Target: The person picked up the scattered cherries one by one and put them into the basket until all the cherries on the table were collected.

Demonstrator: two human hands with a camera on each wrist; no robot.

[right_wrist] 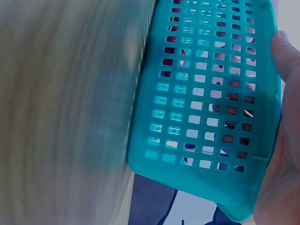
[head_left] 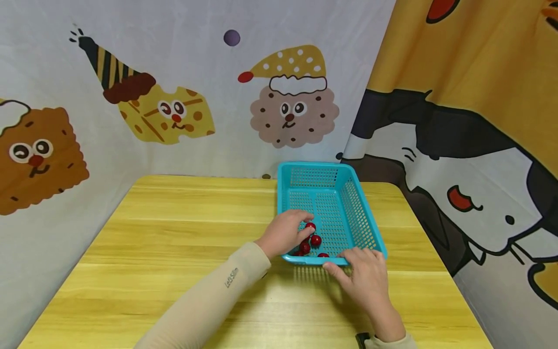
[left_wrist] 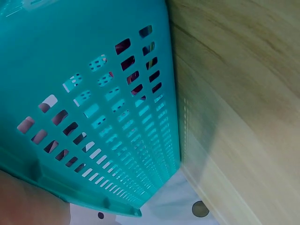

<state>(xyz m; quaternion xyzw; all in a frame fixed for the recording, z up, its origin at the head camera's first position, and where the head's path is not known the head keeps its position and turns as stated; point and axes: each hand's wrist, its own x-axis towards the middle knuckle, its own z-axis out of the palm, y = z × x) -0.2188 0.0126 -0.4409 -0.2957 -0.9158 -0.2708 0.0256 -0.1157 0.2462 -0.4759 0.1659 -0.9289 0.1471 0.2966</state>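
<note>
A blue plastic basket (head_left: 354, 220) with perforated walls stands on the table. Several small, shiny dark red balls (head_left: 316, 240) lie in its near left corner. My left hand (head_left: 284, 233) reaches over the left rim, and its thumb and fingers hold one red ball (head_left: 310, 226) above the others. At the near right corner, my right hand (head_left: 365, 277) grips the rim, fingers inside and thumb along the outside. The left wrist view shows the basket's outer wall (left_wrist: 84, 37) with red glimpsed through the holes. In the right wrist view, my right hand (right_wrist: 283, 154) holds the rim.
The wooden table (head_left: 174, 232) extends left of the basket and in front of it. A printed cloth (head_left: 183, 160) hangs behind the back edge, and a yellow curtain with a cartoon figure (head_left: 471, 145) hangs at the right.
</note>
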